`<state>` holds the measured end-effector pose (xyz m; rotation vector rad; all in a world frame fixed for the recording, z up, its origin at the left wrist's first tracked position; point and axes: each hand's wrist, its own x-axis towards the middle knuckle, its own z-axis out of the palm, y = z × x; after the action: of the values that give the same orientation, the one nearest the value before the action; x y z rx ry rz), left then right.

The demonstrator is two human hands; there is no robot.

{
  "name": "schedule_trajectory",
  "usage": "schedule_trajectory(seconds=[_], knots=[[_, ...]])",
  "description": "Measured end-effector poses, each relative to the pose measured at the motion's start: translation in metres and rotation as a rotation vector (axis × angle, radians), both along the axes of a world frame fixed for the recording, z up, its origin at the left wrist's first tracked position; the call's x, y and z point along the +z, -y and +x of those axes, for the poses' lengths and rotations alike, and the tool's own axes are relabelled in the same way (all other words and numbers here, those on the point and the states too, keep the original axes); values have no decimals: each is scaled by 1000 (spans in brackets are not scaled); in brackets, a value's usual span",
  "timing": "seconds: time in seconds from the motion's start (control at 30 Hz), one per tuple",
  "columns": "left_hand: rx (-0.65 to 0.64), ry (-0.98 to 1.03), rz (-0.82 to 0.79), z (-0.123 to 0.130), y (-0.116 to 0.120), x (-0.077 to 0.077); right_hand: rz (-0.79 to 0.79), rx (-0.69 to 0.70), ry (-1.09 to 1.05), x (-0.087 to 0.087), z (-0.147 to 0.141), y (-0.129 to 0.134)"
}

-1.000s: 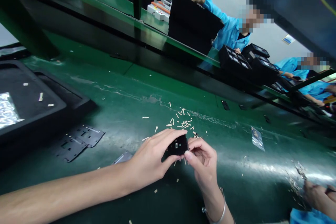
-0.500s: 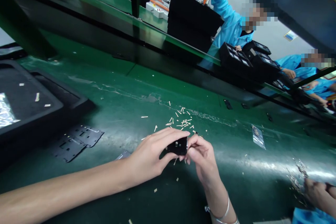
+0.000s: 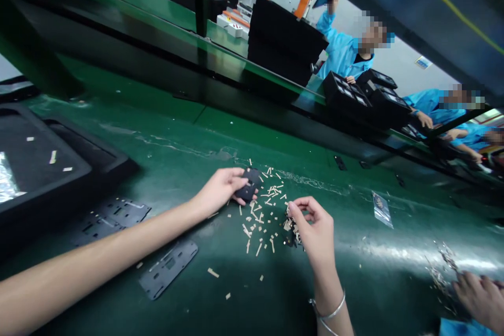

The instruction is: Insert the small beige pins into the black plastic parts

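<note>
With your left hand [image 3: 222,185] gripping the dark plate [image 3: 249,192], steady it above the pale strips [image 3: 272,244]; whether your right hand [image 3: 315,226] pinches anything, I cannot tell

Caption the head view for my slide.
Left hand holds a dark plate, right hand at a small heap beside scattered pale strips on a green worktop.

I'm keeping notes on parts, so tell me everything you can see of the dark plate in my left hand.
The dark plate is small, flat-looking and dull, perhaps plastic or metal, with at least one tiny light spot, possibly an opening. Your left hand grips its left side, thumb over the face turned to the camera. Pale strips lie to its right and below; contact with the table can't be judged.
</note>
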<state>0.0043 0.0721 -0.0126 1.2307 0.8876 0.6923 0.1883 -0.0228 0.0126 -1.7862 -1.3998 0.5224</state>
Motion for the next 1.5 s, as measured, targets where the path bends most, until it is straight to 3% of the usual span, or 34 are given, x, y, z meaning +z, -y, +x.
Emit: schedule_trajectory(seconds=[0.1, 0.23, 0.37, 0.43, 0.5, 0.6, 0.67, 0.73, 0.8, 0.93, 1.03, 1.13, 1.27, 1.5], knots=[[173, -136, 31, 13, -49, -1, -5, -103, 91, -5, 8, -4], [331, -258, 150, 35, -109, 10, -11, -171, 209, -3, 13, -5], [472, -452, 276, 36, -136, 18, -155, -64, 362, 2, 19, -3], [527, -542, 365, 24, -130, 17, -282, 73, 495, 2, 19, -2], [495, -650, 513, 9, -113, 16, -374, 177, 620, -1, 17, -1], [287, -790, 737, -13, -76, 14, -425, 218, 753, -6, 13, -1], [145, -738, 752, -22, -49, 13, -434, 234, 796, -8, 11, -1], [25, -572, 640, -26, -24, 11, -404, 250, 781, -8, 8, -1], [-81, -363, 426, -24, -2, 7, -314, 252, 707, -8, 3, -1], [-298, -29, -23, -13, 29, -3, 40, 252, 506, -12, -19, 2], [-346, 125, -207, -7, 41, -4, 293, 341, 419, -16, -32, 6], [-290, 205, -275, -6, 46, -1, 394, 416, 376, -17, -36, 7], [-263, 271, -280, -6, 46, -3, 367, 441, 285, -13, -34, 8], [-223, 184, -97, -4, 48, -10, 131, 211, 25, -14, -38, 10]])
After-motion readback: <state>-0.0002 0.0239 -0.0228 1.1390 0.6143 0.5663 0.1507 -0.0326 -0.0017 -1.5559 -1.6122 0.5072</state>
